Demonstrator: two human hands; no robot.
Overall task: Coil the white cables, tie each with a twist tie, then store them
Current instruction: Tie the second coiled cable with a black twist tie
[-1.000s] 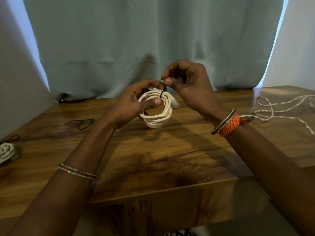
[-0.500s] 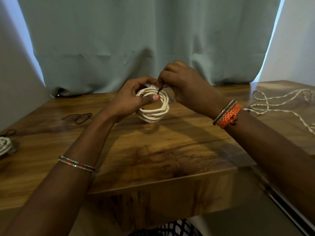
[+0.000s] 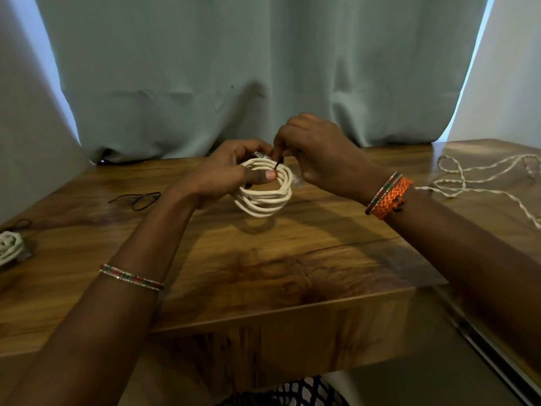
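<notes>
A coiled white cable [image 3: 265, 200] is held a little above the wooden table [image 3: 263, 259], near its far middle. My left hand [image 3: 222, 174] grips the coil's top, thumb pressed over the strands. A black twist tie [image 3: 278, 164] wraps the coil beside that thumb. My right hand [image 3: 319, 153] pinches the tie's upper end with curled fingers. A second coiled white cable [image 3: 10, 247] lies at the table's left edge. A loose, uncoiled white cable [image 3: 480, 177] sprawls across the right side.
Another black twist tie [image 3: 140, 198] lies on the table to the left of my hands, and a dark one [image 3: 20, 224] sits near the left coil. A grey-green curtain [image 3: 263, 68] hangs behind the table. The table's front edge is close to me.
My right hand has lowered onto the top of the coil and closed tighter on the tie. The left hand keeps its grip on the coil.
</notes>
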